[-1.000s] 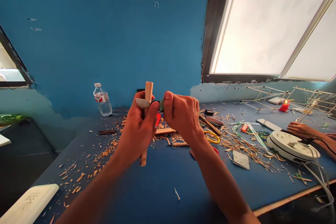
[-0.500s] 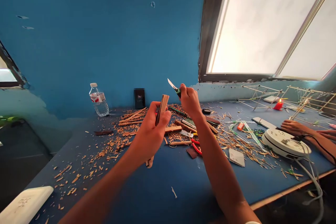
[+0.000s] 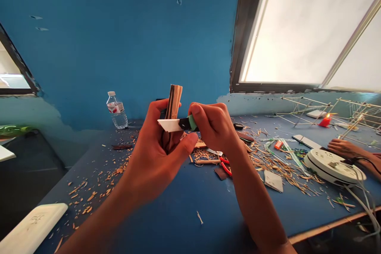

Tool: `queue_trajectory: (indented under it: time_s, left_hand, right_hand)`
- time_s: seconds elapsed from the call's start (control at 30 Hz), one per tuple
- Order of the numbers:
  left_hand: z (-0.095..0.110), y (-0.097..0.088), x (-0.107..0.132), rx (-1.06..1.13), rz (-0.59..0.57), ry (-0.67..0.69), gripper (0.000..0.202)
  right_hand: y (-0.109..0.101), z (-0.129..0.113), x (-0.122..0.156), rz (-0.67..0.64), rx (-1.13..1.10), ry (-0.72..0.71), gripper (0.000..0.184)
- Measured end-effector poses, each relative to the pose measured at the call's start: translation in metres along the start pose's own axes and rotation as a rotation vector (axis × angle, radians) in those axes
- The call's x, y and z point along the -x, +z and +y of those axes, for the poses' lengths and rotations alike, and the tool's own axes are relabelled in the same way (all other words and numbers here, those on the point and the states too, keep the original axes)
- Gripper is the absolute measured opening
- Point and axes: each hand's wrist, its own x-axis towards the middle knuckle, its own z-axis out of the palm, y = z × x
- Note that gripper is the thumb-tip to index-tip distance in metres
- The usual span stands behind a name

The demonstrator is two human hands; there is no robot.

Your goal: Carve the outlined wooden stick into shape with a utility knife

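Observation:
My left hand [image 3: 157, 151] is closed round a strip of wood [image 3: 174, 101], brown with dark streaks, which stands nearly upright with its top above the fingers. In my right hand [image 3: 212, 125] is the green and black handle of a utility knife [image 3: 172, 125]. Its pale blade points left and crosses in front of the wood, close to my left fingers; whether the edge touches the wood I cannot tell. The lower end of the strip is hidden by my left hand.
Wood shavings [image 3: 116, 170] litter the blue table [image 3: 166, 222]. Red-handled pliers [image 3: 225, 166] lie beyond my hands. A water bottle [image 3: 117, 110] stands at the back left, a white power bank [image 3: 34, 226] front left. At right are a power strip [image 3: 330, 164], a lit red candle [image 3: 325, 120] and another person's hand [image 3: 342, 147].
My right hand has brought the knife down and left, from apart in the air to across the wood strip. My left hand has raised the strip and holds it more upright.

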Motion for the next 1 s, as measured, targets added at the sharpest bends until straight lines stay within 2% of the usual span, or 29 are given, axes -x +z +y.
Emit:
queue_trajectory:
  time_s: [0.2, 0.47, 0.57, 0.67, 0.87, 1.0]
  left_hand:
    - [0.002, 0.0, 0.004, -0.034, 0.109, -0.005, 0.038]
    - [-0.015, 0.003, -0.007, -0.136, 0.192, -0.017, 0.019]
    - [-0.021, 0.0, -0.014, -0.16, 0.205, 0.004, 0.017]
    - [-0.029, -0.001, -0.02, -0.19, 0.221, 0.016, 0.017]
    - [-0.051, -0.003, -0.036, -0.285, 0.364, 0.104, 0.025]
    - [-0.059, -0.01, -0.045, -0.298, 0.361, 0.085, 0.026]
  right_hand:
    - [0.007, -0.002, 0.001, -0.022, 0.044, 0.008, 0.044]
    - [0.02, -0.01, -0.001, 0.163, 0.306, 0.159, 0.044]
    - [0.03, -0.007, -0.002, 0.189, 0.379, 0.208, 0.045]
    - [0.041, -0.003, -0.003, 0.191, 0.431, 0.265, 0.048]
    - [0.058, 0.007, -0.007, 0.197, 0.49, 0.42, 0.056]
    - [0.064, 0.013, -0.009, 0.172, 0.512, 0.475, 0.057]
